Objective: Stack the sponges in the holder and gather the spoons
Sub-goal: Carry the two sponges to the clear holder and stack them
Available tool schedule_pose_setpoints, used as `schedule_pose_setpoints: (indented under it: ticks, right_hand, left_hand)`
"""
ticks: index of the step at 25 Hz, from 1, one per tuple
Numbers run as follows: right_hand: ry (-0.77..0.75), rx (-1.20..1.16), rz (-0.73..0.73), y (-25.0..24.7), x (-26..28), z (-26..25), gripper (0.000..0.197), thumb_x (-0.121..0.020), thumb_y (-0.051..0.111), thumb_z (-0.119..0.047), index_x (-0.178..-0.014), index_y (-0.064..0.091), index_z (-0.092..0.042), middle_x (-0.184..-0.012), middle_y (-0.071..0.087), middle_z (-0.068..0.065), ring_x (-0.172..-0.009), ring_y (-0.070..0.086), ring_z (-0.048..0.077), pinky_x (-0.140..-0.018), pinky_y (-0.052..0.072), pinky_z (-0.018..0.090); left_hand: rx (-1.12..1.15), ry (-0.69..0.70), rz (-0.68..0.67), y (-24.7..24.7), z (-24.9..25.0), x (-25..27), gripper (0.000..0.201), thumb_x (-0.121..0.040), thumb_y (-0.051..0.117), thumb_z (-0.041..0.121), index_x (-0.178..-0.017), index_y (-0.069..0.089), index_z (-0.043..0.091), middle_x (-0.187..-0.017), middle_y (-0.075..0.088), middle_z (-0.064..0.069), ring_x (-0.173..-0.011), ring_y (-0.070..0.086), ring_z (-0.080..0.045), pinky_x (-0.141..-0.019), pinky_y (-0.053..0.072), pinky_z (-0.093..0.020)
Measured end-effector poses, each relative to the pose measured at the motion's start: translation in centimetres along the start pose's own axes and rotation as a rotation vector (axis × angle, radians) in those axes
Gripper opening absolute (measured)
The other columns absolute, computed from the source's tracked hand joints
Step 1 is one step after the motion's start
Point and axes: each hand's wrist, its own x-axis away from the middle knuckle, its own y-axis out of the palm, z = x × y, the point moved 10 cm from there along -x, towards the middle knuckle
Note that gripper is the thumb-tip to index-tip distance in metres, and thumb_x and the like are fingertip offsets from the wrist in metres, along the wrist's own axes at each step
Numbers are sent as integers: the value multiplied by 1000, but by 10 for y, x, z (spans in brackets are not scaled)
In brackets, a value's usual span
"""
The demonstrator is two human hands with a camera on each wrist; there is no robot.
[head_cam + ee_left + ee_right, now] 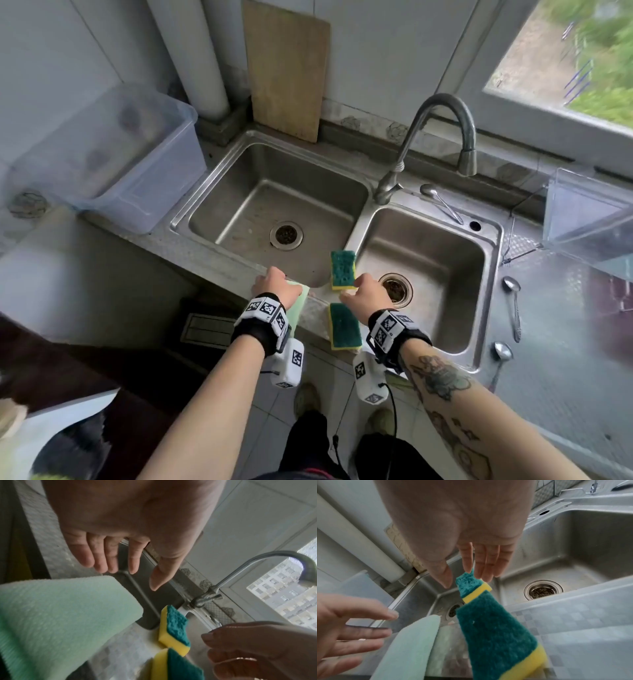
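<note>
Steel double sink (349, 236) set in table below window (565, 51). Left hand (274, 287), fingers (102, 555) spread, above pale green sponge (297, 305) at front rim. Right hand (368, 291), fingers (488, 561) straight, beside far scrub sponge (342, 269) on divider; near scrub sponge (344, 327) overhanging table edge. Three spoons (512, 305) right of basins. No legible writing.

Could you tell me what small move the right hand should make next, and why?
Probably lower the right hand and pinch the far green-and-yellow sponge: its fingers hover open just above it, holding nothing, and no sponge is stacked yet.
</note>
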Motion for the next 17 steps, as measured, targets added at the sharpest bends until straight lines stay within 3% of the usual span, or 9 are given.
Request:
schedule_pose_setpoints:
  ticks: [2, 4, 7, 13, 17]
  right_hand:
    - [35, 72, -32, 7, -4, 8, 52, -78, 66, -35, -122, 51, -11, -118, 61, 11, -105, 61, 27, -84, 51, 34]
    - [75, 127, -94, 19, -5, 17, 57, -76, 68, -35, -124, 49, -10, -121, 59, 12, -109, 61, 30, -85, 50, 34]
    - [100, 145, -149, 32, -9, 26, 57, -77, 70, -29, -125, 47, -8, -125, 58, 15, -112, 60, 31, -88, 50, 35]
    - [105, 182, -184, 40, -16, 29, 51, -81, 67, -28, -124, 52, -4, -124, 61, 16, -112, 61, 31, -80, 46, 32]
    - [107, 131, -179, 41, -18, 30, 50, -78, 72, -31, -117, 54, -5, -111, 61, 10, -98, 60, 28, -72, 42, 29]
  left_hand:
    - [-93, -42, 24, 5, -9, -5, 57, -73, 69, 27, -125, 48, 19, -132, 49, -17, -124, 46, -36, -103, 40, -41]
    - [-137, -74, 33, 11, -20, -5, 62, -73, 66, 21, -130, 41, 22, -135, 43, -17, -127, 41, -36, -106, 37, -44]
    - [-170, -105, 25, 19, -27, -10, 64, -75, 65, 14, -131, 35, 18, -136, 42, -17, -130, 39, -37, -107, 35, -48]
    - [-242, -152, 25, 19, -34, -14, 70, -70, 75, 22, -129, 37, 10, -140, 47, -16, -133, 39, -35, -107, 32, -45]
    - [-229, -144, 7, 20, -31, -15, 65, -69, 77, 23, -125, 47, 10, -136, 51, -14, -130, 45, -35, -107, 34, -45]
